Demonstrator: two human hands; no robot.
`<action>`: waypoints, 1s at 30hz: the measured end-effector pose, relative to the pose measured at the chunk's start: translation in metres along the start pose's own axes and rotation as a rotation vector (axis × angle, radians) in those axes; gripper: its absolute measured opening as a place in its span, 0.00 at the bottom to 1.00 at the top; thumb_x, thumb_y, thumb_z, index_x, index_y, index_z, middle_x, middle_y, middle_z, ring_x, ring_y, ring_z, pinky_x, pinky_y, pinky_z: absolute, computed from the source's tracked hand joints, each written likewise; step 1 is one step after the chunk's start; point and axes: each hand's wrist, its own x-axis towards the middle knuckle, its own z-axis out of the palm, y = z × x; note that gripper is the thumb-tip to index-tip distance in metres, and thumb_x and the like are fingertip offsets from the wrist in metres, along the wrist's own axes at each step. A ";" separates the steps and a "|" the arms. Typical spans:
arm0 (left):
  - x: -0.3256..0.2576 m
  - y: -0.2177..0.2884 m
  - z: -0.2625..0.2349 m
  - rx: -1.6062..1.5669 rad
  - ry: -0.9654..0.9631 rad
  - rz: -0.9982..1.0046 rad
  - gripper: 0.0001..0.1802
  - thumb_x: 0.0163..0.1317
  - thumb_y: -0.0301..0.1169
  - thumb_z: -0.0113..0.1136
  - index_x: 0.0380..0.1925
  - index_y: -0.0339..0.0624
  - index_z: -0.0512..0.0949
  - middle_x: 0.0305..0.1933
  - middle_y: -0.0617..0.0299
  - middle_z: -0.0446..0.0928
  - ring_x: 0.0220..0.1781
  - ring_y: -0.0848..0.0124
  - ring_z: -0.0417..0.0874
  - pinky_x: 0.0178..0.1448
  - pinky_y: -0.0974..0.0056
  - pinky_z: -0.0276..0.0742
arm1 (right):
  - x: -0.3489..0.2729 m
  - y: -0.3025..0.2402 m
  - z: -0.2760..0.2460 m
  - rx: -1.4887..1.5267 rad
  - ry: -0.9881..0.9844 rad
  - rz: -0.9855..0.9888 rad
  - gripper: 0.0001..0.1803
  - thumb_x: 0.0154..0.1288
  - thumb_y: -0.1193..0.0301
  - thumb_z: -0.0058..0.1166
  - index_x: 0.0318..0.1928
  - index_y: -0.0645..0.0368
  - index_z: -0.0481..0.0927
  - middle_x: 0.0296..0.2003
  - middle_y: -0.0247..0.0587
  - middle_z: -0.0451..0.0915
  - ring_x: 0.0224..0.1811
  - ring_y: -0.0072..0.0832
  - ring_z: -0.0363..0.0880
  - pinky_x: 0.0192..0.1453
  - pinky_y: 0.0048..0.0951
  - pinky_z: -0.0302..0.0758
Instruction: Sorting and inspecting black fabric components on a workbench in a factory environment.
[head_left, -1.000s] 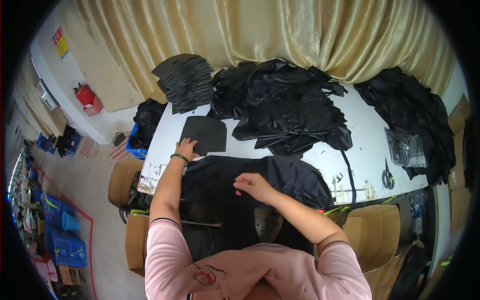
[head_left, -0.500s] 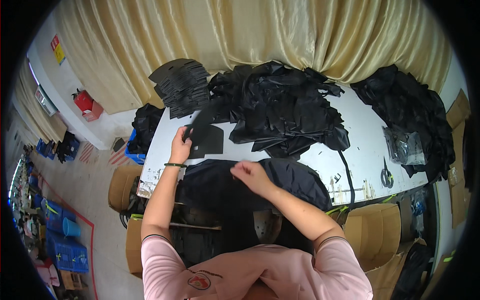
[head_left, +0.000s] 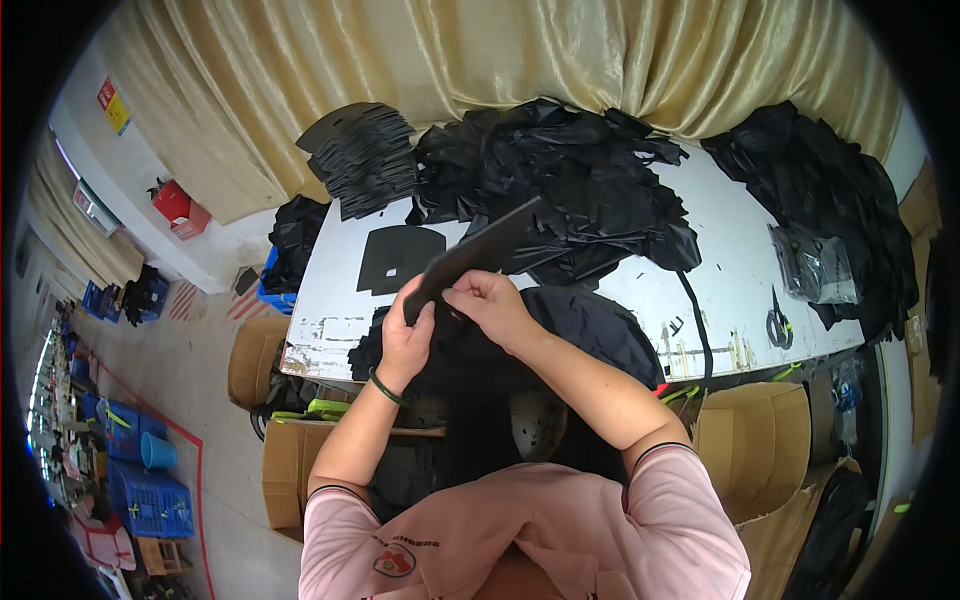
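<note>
My left hand [head_left: 408,325] grips a stiff black panel [head_left: 480,245] by its lower end, holding it tilted up above the table's front part. My right hand [head_left: 490,305] is at the panel's near face, thumb and fingers pinched together; whatever is between them is hidden. Behind my left hand, another black panel [head_left: 402,258] with a small square hole lies flat on the white table [head_left: 325,300]. Beneath my hands, dark fabric [head_left: 590,325] is spread along the front edge. A stack of similar panels [head_left: 365,160] stands at the back left.
A big heap of black fabric pieces [head_left: 560,180] covers the back middle, another heap [head_left: 820,200] the right end. Scissors [head_left: 779,325] lie near a clear plastic bag [head_left: 815,265]. Cardboard boxes [head_left: 750,440] stand below the front edge. Blue crates [head_left: 150,500] are on the floor at left.
My left hand has brought a panel up from the table toward me and turned it nearly edge-on. My right hand has come down and left to meet it.
</note>
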 end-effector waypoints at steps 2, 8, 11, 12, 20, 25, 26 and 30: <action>0.009 0.023 0.008 0.162 -0.101 0.098 0.26 0.57 0.11 0.44 0.57 0.33 0.72 0.59 0.48 0.75 0.63 0.59 0.76 0.68 0.59 0.67 | -0.002 0.007 -0.005 -0.153 0.081 -0.022 0.07 0.60 0.72 0.62 0.33 0.63 0.80 0.26 0.34 0.80 0.29 0.19 0.76 0.34 0.23 0.72; 0.010 0.027 0.016 0.559 -0.154 0.446 0.30 0.50 0.08 0.45 0.55 0.36 0.75 0.58 0.46 0.76 0.61 0.51 0.76 0.70 0.50 0.65 | -0.016 0.009 -0.009 -0.366 0.257 -0.579 0.14 0.57 0.74 0.63 0.44 0.62 0.79 0.41 0.41 0.83 0.43 0.33 0.82 0.46 0.31 0.78; 0.006 0.027 0.025 0.451 -0.128 0.396 0.32 0.47 0.08 0.43 0.54 0.36 0.76 0.58 0.45 0.75 0.61 0.51 0.76 0.70 0.49 0.65 | -0.025 0.006 -0.005 -0.202 0.200 -0.562 0.14 0.61 0.74 0.60 0.47 0.62 0.78 0.44 0.44 0.81 0.47 0.33 0.81 0.50 0.30 0.77; 0.006 0.030 0.026 0.404 -0.137 0.332 0.32 0.46 0.07 0.43 0.53 0.36 0.76 0.57 0.45 0.76 0.62 0.52 0.76 0.71 0.49 0.64 | -0.023 0.013 -0.009 -0.201 0.206 -0.560 0.14 0.61 0.74 0.60 0.47 0.62 0.78 0.44 0.44 0.81 0.47 0.33 0.81 0.50 0.30 0.77; 0.029 0.055 -0.005 0.754 -0.223 0.601 0.34 0.39 0.08 0.45 0.50 0.36 0.80 0.55 0.49 0.78 0.62 0.54 0.77 0.71 0.45 0.63 | -0.059 -0.078 -0.085 0.326 -0.562 0.037 0.29 0.59 0.79 0.57 0.63 0.61 0.67 0.50 0.36 0.76 0.50 0.23 0.74 0.54 0.28 0.74; 0.029 0.068 -0.008 0.439 -0.329 0.461 0.31 0.47 0.16 0.59 0.56 0.32 0.74 0.60 0.48 0.75 0.62 0.54 0.76 0.69 0.47 0.65 | -0.082 -0.094 -0.066 0.215 0.008 0.038 0.27 0.62 0.77 0.58 0.60 0.63 0.66 0.47 0.35 0.78 0.45 0.21 0.77 0.47 0.26 0.77; 0.026 0.069 -0.005 0.073 -0.300 0.237 0.31 0.51 0.20 0.65 0.58 0.30 0.71 0.61 0.47 0.74 0.62 0.55 0.76 0.68 0.48 0.66 | -0.082 -0.087 -0.073 0.212 0.014 0.043 0.27 0.62 0.77 0.58 0.60 0.63 0.66 0.47 0.35 0.78 0.45 0.21 0.77 0.47 0.26 0.77; 0.016 0.046 -0.037 -0.525 0.173 0.021 0.17 0.60 0.25 0.64 0.49 0.35 0.76 0.49 0.50 0.80 0.47 0.61 0.83 0.56 0.60 0.80 | -0.093 -0.049 -0.116 0.143 0.063 0.212 0.22 0.63 0.76 0.59 0.56 0.64 0.68 0.38 0.35 0.81 0.35 0.19 0.80 0.36 0.20 0.78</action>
